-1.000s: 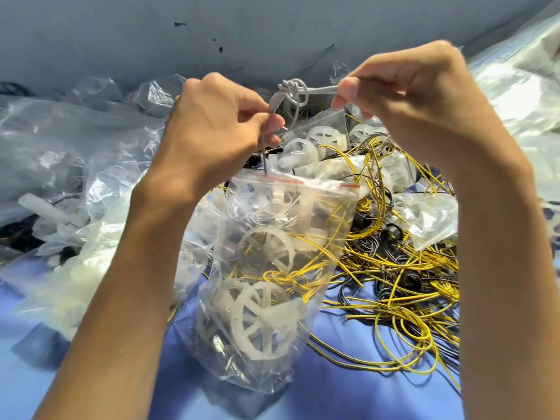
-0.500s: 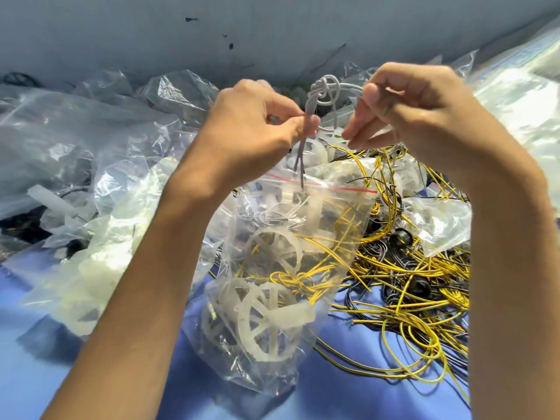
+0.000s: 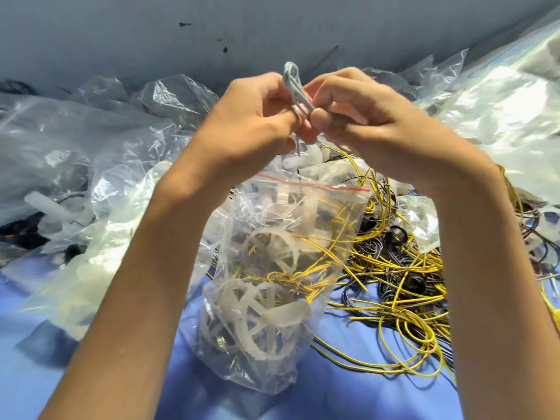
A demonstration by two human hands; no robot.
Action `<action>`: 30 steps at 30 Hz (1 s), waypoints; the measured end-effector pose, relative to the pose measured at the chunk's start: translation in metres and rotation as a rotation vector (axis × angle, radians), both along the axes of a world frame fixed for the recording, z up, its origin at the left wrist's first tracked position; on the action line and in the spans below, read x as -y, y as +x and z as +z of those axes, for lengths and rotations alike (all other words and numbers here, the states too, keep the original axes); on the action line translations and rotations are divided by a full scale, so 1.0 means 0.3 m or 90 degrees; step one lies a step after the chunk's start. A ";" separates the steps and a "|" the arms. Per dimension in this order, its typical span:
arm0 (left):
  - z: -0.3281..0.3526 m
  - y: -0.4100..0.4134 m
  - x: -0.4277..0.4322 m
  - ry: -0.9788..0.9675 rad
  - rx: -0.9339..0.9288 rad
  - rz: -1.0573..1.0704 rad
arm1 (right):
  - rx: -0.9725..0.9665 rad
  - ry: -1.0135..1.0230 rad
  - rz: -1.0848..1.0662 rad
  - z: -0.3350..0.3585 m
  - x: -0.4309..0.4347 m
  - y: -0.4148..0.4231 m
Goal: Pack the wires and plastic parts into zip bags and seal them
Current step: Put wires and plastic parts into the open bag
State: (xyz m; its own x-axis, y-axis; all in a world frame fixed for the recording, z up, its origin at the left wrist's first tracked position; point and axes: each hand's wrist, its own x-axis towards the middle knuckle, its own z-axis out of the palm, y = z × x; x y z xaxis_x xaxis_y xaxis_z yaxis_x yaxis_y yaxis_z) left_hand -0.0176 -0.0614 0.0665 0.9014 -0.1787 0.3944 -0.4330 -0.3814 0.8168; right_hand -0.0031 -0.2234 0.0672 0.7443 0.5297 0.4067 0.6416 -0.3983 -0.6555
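A clear zip bag (image 3: 281, 368) with a red seal strip stands open on the blue surface, holding white plastic wheel parts and yellow wire. Above its mouth my left hand (image 3: 245, 128) and my right hand (image 3: 360, 125) pinch a folded bundle of grey wire (image 3: 293, 83) between them; its looped end sticks up above my fingers and one thin end pokes down below them. A loose tangle of yellow and black wires (image 3: 403, 283) lies to the right of the bag.
Crumpled clear plastic bags (image 3: 75, 159) with white plastic parts pile up at the left and back. More shiny plastic (image 3: 500, 110) covers the right rear. A grey wall (image 3: 272, 31) closes off the far side. Blue table surface (image 3: 36, 386) shows in front.
My hands have come together, folding the grey wire from a stretched strand with a knot into a compact upright bundle. The bag has stayed where it was.
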 end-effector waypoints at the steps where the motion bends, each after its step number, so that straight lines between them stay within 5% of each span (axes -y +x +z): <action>1: 0.003 -0.005 0.003 -0.011 -0.026 -0.026 | 0.001 0.003 0.000 0.000 0.000 0.000; 7: 0.008 -0.018 0.013 -0.066 -0.094 -0.127 | -0.055 0.064 0.057 -0.007 0.019 -0.008; 11: 0.001 0.003 -0.011 -0.018 -0.084 -0.076 | -0.039 0.055 -0.013 -0.010 0.033 0.007; 15: -0.023 0.027 -0.057 0.278 -0.047 0.052 | -0.014 0.045 -0.106 -0.017 0.056 0.030; 20: -0.031 0.010 -0.109 0.575 -0.137 -0.131 | 0.015 -0.034 -0.176 -0.031 0.071 0.046; 30: -0.003 -0.020 -0.091 0.409 -0.077 -0.182 | -0.022 -0.273 -0.092 -0.017 0.059 0.034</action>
